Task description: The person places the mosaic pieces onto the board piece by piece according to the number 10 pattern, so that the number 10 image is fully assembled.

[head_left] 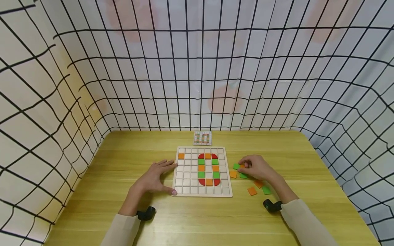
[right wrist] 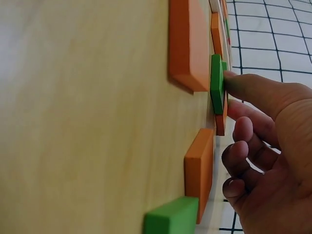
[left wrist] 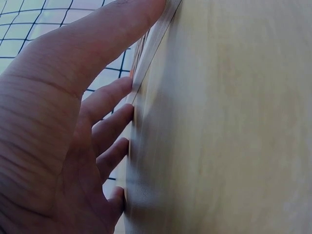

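Note:
The left hand rests spread along the left edge of a pale grid board, thumb at its near-left corner; the left wrist view shows its fingertips at the edge. Red, orange and green tiles on the board form a closed oblong, and a lone orange tile lies upper left. Right of the board, the right hand has thumb and forefinger around an orange tile among loose tiles. A green tile lies by the thumb in the right wrist view, partly covering the tile at the fingers.
A small patterned card lies behind the board. More loose tiles lie near the right hand, including an orange one and a green one. White walls with black grid netting surround the wooden table at the back and sides.

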A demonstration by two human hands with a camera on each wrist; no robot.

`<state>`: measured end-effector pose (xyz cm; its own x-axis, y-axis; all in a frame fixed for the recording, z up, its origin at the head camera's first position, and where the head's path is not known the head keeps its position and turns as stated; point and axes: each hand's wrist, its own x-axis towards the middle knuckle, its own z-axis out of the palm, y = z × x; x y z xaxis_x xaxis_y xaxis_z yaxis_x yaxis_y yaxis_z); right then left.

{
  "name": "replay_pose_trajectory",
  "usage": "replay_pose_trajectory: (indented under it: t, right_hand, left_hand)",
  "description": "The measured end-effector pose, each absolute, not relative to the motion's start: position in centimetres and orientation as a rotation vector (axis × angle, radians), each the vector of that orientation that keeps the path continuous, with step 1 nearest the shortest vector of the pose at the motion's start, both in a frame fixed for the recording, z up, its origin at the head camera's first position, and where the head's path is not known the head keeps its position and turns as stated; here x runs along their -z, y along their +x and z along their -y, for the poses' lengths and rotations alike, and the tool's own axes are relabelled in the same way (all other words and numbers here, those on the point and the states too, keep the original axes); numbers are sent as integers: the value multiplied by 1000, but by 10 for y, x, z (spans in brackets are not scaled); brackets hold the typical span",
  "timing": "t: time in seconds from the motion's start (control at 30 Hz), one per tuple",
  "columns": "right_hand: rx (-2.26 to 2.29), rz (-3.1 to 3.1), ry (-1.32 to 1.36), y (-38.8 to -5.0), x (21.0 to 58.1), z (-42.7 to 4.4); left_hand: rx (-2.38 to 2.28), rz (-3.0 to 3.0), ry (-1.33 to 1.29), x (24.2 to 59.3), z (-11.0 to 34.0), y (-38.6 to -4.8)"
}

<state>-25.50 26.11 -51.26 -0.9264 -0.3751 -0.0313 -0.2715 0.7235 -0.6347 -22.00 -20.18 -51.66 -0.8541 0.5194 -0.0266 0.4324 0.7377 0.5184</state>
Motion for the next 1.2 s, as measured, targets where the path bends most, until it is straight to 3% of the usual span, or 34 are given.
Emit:
replay_pose_trajectory:
  t: [0.6,1.2]
  right_hand:
    - [1115,-2749,-562,-259,502,-229]
    - [1183,-2719,-649,-277,499,-147]
  left_hand:
    - [-767,-2761,744,516,201,-219]
    - [-758,-2764,741,516,201,-219]
